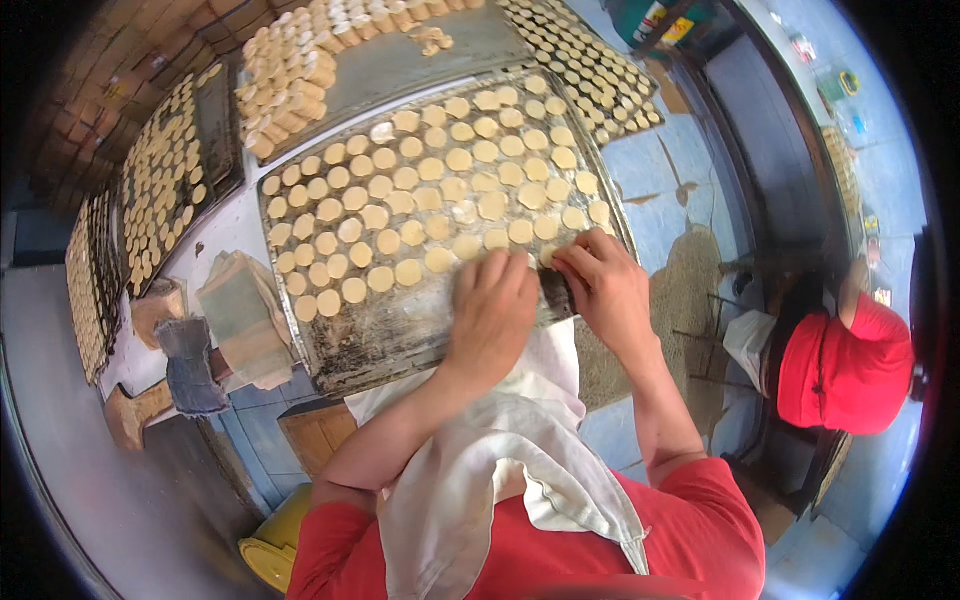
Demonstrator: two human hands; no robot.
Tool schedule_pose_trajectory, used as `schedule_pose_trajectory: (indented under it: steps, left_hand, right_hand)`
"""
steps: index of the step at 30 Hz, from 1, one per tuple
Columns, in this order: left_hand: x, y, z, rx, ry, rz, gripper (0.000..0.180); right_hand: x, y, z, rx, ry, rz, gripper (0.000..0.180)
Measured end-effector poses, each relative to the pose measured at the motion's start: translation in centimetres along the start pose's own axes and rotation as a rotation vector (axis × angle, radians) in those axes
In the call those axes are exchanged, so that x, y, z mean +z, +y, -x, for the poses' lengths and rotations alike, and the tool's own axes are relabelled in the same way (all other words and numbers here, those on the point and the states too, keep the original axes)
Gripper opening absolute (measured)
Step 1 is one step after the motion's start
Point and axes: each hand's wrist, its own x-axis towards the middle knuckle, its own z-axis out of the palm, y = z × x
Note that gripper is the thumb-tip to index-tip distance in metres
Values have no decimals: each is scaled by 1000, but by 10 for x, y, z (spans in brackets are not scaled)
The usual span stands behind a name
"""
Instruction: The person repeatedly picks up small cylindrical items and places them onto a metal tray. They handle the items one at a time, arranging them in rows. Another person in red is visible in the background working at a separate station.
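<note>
A large dark baking tray (380, 345) lies before me, covered with rows of pale, flat dough rounds (412, 233). Its near strip is bare, scuffed metal with a floury film. My left hand (495, 310) rests over the near edge of the rows, fingers together and bent down; what lies under them is hidden. Just to its right, my right hand (608, 290) is closed, thumb and fingertips pinched at a small pale dough round by the tray's right side. A white cloth apron (470, 450) hangs over my front.
Behind stands another tray (440, 70) with stacked dough rounds. More filled trays lie at left (165, 180) and far right (590, 75). Left of my tray are folded cloths (245, 310) and a wooden-handled tool (135, 410). A person in red (845, 370) is at the right.
</note>
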Motion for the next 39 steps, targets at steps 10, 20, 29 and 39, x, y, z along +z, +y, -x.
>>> schedule_pose_trajectory:
  steps: [10,20,29,39]
  left_hand:
    - [-2,-2,12,62,-27,-102,56]
    - [-50,-42,70,-18,146,267,47]
    - [-93,-77,136,-302,331,409,34]
    - [-98,-83,148,-545,501,959,46]
  right_hand:
    - [-7,-30,-95,-31,-35,-103,16]
    - [159,-97,-333,-336,-143,-13,63]
    - [236,-100,-375,-179,-81,-18,62]
    - [117,-126,-218,-199,-476,-656,58]
